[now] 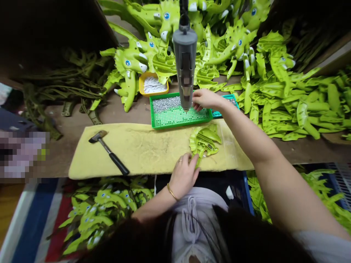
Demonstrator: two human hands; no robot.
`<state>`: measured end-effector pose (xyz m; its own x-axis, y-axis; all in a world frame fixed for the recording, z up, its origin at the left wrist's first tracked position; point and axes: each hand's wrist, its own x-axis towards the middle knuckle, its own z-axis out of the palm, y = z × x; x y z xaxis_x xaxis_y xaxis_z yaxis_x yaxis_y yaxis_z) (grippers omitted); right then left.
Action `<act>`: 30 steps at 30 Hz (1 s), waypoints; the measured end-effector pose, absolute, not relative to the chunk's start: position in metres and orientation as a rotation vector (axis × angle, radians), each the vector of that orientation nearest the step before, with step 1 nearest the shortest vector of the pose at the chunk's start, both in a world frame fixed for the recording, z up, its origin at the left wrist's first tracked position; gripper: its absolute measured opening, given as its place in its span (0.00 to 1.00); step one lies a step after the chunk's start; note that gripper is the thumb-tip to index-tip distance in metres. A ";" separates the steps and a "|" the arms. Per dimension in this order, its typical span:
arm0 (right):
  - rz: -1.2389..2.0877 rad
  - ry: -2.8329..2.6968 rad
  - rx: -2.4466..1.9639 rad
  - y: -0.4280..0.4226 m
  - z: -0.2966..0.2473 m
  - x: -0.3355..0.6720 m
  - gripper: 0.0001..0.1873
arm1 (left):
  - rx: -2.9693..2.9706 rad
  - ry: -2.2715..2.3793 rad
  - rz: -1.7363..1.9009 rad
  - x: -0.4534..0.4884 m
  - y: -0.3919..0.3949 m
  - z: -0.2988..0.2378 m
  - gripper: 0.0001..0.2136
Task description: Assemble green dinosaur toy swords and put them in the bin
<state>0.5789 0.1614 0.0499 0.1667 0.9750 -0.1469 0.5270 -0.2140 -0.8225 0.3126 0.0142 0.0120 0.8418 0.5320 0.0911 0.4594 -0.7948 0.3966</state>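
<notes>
Green plastic piece (205, 140) is lying on the yellow foam pad (137, 153), and we are steadying its stem with our left hand (183, 175), its grip clamped there. Our right hand (205, 100) is reaching over the green tray (181, 118) of metal studs (166, 104) beneath the grey press (185, 62); we cannot tell whether that grip is closed on anything.

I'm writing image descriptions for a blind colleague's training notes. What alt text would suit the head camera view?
Seen from the wearer's head, the left hand touches a lime-green plastic part on a yellow foam pad, while the right hand reaches over a green perforated tray beneath a grey hanging tool. A hammer lies on the pad, and more green parts are piled beyond.
</notes>
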 end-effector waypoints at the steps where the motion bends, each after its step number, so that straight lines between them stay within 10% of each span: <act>1: 1.091 -1.349 -1.790 0.163 0.047 0.575 0.06 | 2.667 0.726 0.275 0.310 0.022 0.011 0.20; 20: 0.042 -2.040 -1.875 0.006 0.011 0.463 0.12 | 2.588 0.645 0.405 0.281 0.110 0.005 0.14; 30: 0.558 -1.305 -1.667 -0.005 0.014 0.476 0.06 | 2.128 1.927 0.658 0.232 0.293 0.034 0.14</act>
<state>0.4757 -0.0048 0.0140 0.3357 0.9247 0.1795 0.5096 -0.0180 -0.8602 0.2324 0.2934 0.0343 0.0533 0.9800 0.1920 0.8928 -0.1329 0.4303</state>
